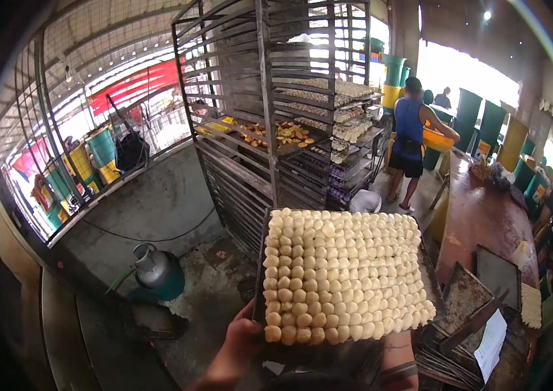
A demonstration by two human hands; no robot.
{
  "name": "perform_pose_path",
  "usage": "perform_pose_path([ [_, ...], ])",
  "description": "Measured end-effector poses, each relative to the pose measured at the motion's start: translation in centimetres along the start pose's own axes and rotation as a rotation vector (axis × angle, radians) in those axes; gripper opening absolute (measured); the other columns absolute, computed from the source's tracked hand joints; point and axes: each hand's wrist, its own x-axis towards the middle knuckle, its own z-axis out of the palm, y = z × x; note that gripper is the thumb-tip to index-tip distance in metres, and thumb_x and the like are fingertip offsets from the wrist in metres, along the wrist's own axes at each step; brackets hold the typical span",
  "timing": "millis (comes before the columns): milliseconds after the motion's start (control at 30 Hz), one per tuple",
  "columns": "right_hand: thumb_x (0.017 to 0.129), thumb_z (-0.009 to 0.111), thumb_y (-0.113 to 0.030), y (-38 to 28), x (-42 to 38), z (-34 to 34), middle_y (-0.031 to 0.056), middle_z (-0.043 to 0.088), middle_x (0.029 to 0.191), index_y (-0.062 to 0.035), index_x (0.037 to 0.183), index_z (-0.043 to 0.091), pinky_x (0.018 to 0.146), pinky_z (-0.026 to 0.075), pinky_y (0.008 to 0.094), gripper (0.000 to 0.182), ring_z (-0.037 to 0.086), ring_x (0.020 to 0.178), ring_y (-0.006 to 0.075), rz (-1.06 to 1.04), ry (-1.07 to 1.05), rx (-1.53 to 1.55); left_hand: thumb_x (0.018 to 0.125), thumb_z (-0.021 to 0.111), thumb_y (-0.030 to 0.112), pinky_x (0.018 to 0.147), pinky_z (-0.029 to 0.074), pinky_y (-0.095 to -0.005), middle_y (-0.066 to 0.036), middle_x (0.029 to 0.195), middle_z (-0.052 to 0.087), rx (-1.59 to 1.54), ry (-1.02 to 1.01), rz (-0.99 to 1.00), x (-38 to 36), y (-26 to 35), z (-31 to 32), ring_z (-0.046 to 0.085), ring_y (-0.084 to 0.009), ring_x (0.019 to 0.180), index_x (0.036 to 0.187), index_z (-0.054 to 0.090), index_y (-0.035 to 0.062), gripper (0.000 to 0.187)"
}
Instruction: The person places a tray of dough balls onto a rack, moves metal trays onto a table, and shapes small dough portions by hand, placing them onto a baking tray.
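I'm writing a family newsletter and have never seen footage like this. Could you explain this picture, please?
There's no machine here: a person works bare-handed, and the single picture comes from a camera on their head, looking forward and down. Their left hand grips a tray packed with pale balls, apparently dough. The right forearm reaches beneath; its hand is hidden. Ahead stands a tall rack with more food on trays. Plastic bags lie on the long table at right. Another person carries an orange basin.
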Motion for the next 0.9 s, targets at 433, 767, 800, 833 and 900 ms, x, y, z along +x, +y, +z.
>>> perform_pose_path([
  [433,0.080,0.051,-0.028,-5.6,22.2,0.0,0.0169,0.042,0.142,-0.0011,0.141,0.036,0.109,0.032,0.0454,0.068,0.043,0.127,0.0309,-0.086,-0.108,0.054,0.073,0.053,0.030,0.110,0.032,-0.0509,-0.020,0.143,0.042,-0.491,0.071,-0.012,30.6,5.8,4.1,0.042,-0.0364,0.131,0.140,0.038,-0.0023,0.076],
  [767,0.079,0.049,-0.019,-8.7,35.8,-9.2,0.0189,0.056,0.117,0.0032,0.125,0.046,0.092,0.048,0.0420,0.051,0.058,0.102,0.0315,0.013,-0.196,0.145,0.092,0.039,0.063,0.105,0.034,-0.0453,-0.008,0.136,0.051,-0.291,-0.229,0.298,45.3,6.6,9.4,0.045,-0.0290,0.126,0.130,0.048,0.0081,0.068],
  [800,0.080,0.048,-0.017,-9.5,36.8,-12.1,0.0195,0.061,0.105,0.0048,0.118,0.051,0.084,0.054,0.0402,0.043,0.064,0.091,0.0320,0.049,-0.212,0.129,0.091,0.040,0.064,0.106,0.031,-0.0497,-0.010,0.139,0.048,-0.296,-0.150,0.304,45.2,6.6,9.7,0.043,-0.0315,0.129,0.133,0.046,0.0073,0.071],
  [833,0.081,0.047,-0.017,-9.3,36.9,-13.3,0.0197,0.062,0.103,0.0057,0.113,0.054,0.084,0.054,0.0402,0.039,0.064,0.089,0.0316,0.009,-0.150,0.068,0.090,0.041,0.065,0.108,0.029,-0.0542,-0.012,0.142,0.046,-0.299,-0.070,0.310,45.4,6.6,10.4,0.040,-0.0341,0.132,0.136,0.044,0.0065,0.074],
  [900,0.083,0.046,-0.018,-8.8,37.7,-14.7,0.0186,0.064,0.100,0.0055,0.105,0.058,0.083,0.053,0.0395,0.034,0.064,0.086,0.0300,-0.051,-0.046,-0.002,0.087,0.037,0.072,0.111,0.023,-0.0543,-0.012,0.147,0.040,-0.276,-0.042,0.299,46.1,7.3,11.3,0.034,-0.0347,0.136,0.141,0.038,0.0077,0.084],
])
